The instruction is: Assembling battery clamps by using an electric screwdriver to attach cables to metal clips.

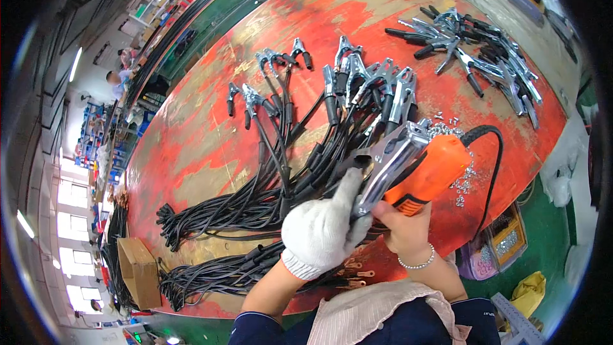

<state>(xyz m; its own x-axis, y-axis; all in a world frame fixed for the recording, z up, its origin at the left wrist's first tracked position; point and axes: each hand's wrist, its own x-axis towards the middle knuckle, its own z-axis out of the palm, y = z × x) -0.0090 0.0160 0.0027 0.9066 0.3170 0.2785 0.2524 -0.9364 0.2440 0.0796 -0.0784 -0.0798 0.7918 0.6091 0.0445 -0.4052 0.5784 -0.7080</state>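
My left hand (319, 229), in a white knitted glove, grips a shiny metal spring clamp (394, 165) above the table. Its index finger points up along the clamp's side. My bare right hand (408, 235), with a bead bracelet at the wrist, is wrapped round the lower part of an orange corded power tool (440, 161) right beside the clamp. The tool's working tip is hidden. Small metal nuts and screws (461, 193) lie scattered behind the tool. Black cables (223, 217) run leftward, many ending in metal clamps (383, 86).
Loose clamps with black grips (472, 45) are heaped at the far right of the worn red table (211, 128). Copper lugs (359, 275) lie near my body. A cardboard box (140, 275) stands at the left; a hardware bin (507, 243) sits beyond the right edge.
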